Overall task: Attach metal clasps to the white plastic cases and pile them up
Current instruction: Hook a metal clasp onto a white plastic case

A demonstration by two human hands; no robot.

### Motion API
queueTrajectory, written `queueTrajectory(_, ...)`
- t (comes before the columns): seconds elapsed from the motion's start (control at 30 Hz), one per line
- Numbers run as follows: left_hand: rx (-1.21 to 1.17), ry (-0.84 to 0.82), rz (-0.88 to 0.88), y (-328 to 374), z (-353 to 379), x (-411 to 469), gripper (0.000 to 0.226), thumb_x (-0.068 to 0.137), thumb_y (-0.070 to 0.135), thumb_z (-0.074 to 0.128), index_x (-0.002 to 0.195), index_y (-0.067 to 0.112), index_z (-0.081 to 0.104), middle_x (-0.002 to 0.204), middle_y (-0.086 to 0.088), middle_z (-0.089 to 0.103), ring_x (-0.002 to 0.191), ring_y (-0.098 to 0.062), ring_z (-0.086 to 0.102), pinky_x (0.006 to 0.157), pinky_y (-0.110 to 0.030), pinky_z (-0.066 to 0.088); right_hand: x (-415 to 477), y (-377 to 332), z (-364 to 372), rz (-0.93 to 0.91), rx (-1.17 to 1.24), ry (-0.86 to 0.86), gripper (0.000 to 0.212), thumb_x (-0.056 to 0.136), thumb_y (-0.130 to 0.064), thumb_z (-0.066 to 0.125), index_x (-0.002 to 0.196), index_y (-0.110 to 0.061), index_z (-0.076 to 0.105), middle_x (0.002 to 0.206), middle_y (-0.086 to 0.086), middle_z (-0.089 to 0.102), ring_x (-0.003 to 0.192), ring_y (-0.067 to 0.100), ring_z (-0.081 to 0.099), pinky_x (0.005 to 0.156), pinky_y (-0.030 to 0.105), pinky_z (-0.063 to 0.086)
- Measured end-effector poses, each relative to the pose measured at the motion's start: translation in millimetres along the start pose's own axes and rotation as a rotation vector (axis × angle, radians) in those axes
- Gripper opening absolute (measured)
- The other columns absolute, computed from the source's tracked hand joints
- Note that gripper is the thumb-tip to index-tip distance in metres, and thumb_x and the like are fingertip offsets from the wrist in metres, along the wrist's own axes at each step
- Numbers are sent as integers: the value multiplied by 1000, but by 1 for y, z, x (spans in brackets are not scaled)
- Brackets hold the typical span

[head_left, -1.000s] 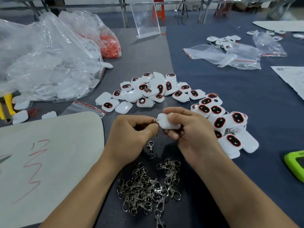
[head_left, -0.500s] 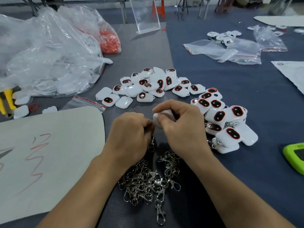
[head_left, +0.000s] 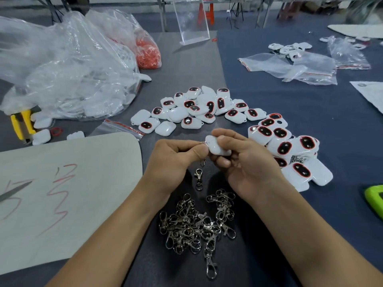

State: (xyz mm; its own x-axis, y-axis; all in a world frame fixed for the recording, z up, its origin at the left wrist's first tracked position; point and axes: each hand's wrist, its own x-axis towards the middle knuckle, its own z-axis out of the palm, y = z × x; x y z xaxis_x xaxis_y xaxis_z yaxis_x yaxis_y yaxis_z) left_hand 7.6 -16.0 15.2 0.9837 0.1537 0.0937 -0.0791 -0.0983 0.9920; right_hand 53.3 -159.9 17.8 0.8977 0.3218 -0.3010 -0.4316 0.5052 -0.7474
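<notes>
The right hand (head_left: 248,168) grips 1 white case (head_left: 216,147). The left hand (head_left: 172,162) pinches a clasp (head_left: 202,162) — touching the case, just beside the right thumb.

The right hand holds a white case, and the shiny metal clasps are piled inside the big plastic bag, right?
Not quite. The head view shows the metal clasps piled loose on the table, between the forearms, not inside the big plastic bag. The right hand does hold a white case.

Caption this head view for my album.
Left hand pinches a clasp ring at a white case held by the right hand.
</notes>
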Motion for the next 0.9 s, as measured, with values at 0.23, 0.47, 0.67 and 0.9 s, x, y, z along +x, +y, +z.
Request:
queueTrajectory(0.23, 1017, 46, 288, -4, 2, -7, 21, 91, 23, 67, 72, 15, 72, 67, -2, 62, 71, -24, 57, 62, -32, 29, -1, 12, -4, -433, -775, 109, 29, 86, 0, 66, 75, -26, 76, 67, -6, 70, 54, 8, 55, 49, 21, 44)
queueTrajectory(0.47, 601, 121, 135, -8, 3, -9, 10, 90, 29, 72, 83, 30, 79, 61, 11, 64, 57, -3, 55, 56, -17, 38, 0, 2, 1, -137, -248, 111, 33, 92, 10, 55, 74, -10, 74, 65, 6, 70, 49, 12, 56, 39, 19, 36)
queueTrajectory(0.67, -6, -4, -112, -1, 7, 1, 17, 91, 9, 70, 81, 17, 81, 50, 17, 61, 51, 8, 54, 55, -6, 41, -2, -4, 1, 11, 17, 70, 29, 98, 7, 47, 81, -1, 69, 63, 10, 68, 49, 17, 57, 37, 17, 35)
queueTrajectory(0.9, 796, 133, 205, -3, 1, -3, 15, 86, 23, 75, 73, 17, 78, 63, 2, 64, 65, -14, 58, 63, -29, 39, 0, 8, -1, -328, -478, 97, 33, 89, 5, 62, 71, -19, 77, 67, 3, 69, 48, 11, 52, 42, 23, 39)
